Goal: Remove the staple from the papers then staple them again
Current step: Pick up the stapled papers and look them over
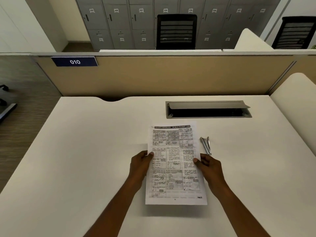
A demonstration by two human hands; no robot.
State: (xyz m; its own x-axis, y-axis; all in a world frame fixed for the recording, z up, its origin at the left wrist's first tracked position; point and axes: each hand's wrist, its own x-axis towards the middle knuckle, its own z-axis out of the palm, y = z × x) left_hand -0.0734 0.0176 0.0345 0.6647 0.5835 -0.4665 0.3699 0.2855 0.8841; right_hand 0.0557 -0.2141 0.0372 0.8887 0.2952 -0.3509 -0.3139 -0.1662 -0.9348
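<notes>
Hold the papers (174, 161) steady and square before you reach for the tool. Your left hand (140, 165) pinches the papers' left edge, thumb on top; your right hand (207, 166) pinches the right edge the same way. Both grips are closed on the sheets at mid-height. The papers lie flat or nearly flat on the table (85, 151). The stapler (206, 145) lies just right of the papers, beside their upper half and just beyond your right hand. The staple is too small to confirm; a faint mark shows at the papers' top left corner. Locate it first, then free the right hand for the stapler.
</notes>
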